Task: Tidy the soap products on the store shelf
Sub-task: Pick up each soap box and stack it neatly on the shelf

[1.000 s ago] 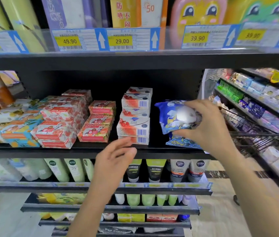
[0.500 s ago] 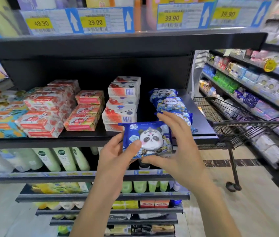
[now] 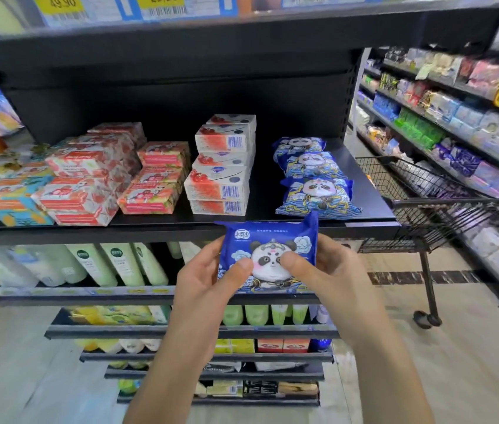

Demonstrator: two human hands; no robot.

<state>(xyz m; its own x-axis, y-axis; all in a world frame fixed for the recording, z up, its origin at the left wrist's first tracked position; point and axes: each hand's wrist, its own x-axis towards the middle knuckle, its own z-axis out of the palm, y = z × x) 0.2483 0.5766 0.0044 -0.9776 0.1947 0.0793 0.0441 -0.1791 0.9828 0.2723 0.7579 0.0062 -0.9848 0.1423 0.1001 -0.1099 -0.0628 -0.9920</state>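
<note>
Holding the blue panda soap packet (image 3: 272, 237) in both hands near frame centre, just in front of the shelf edge (image 3: 150, 232); contact between the two cannot be told.

Left hand (image 3: 208, 280), at 9 o'clock of the packet: thumb curled onto the front face over the panda print, fingers wrapped behind the left edge.

Right hand (image 3: 330, 280), at 3 o'clock: thumb on the front likewise, fingers curled behind the right edge.

Packet faces the camera, top seam tilted slightly toward 1 o'clock.

Lower shelf, 8 o'clock from the packet: pale green tubes (image 3: 113, 264) leaning in a row.

Main shelf, 1 o'clock: matching panda packets (image 3: 315, 194), three faces visible, lying in a line from front to back.

At 11 o'clock: white-and-red boxes (image 3: 220, 185) stacked in two piles, one behind the other, barcodes facing out. A bare gap of shelf separates them from the panda line.

At 10 o'clock: floral red boxes (image 3: 153, 194) in several piles, just beside the white-and-red ones.

At 3 o'clock, past the shelf end: black wire shopping cart (image 3: 444, 203) on the floor.

At 12 o'clock, top rail: yellow price tags (image 3: 61, 3), reading 49.90 and 29.00.
</note>
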